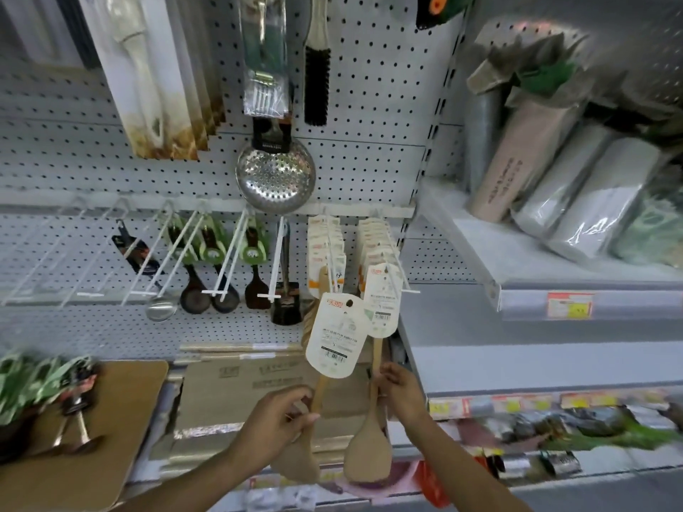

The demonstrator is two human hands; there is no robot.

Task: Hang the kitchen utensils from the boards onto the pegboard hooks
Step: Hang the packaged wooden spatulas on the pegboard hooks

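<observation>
Both hands low centre: left hand (275, 419) pinched wooden spatula (334, 338) handle, right hand (401, 395) gripped second spatula (369, 448); both near-upright, tags topmost, just below hooks (397, 275).

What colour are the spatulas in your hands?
Light natural wood, both spatulas, with white paper tags; seen in the head view.

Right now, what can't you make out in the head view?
- Utensil pile on the left board: motion blur, types unclear.
- Tag print on the left hand spatula: too small.
- That spatula's blade: partly behind the hand.
- Right hand spatula tag: whether it is on the hook is unclear.
- Top hanging items: cut by frame edge.
</observation>
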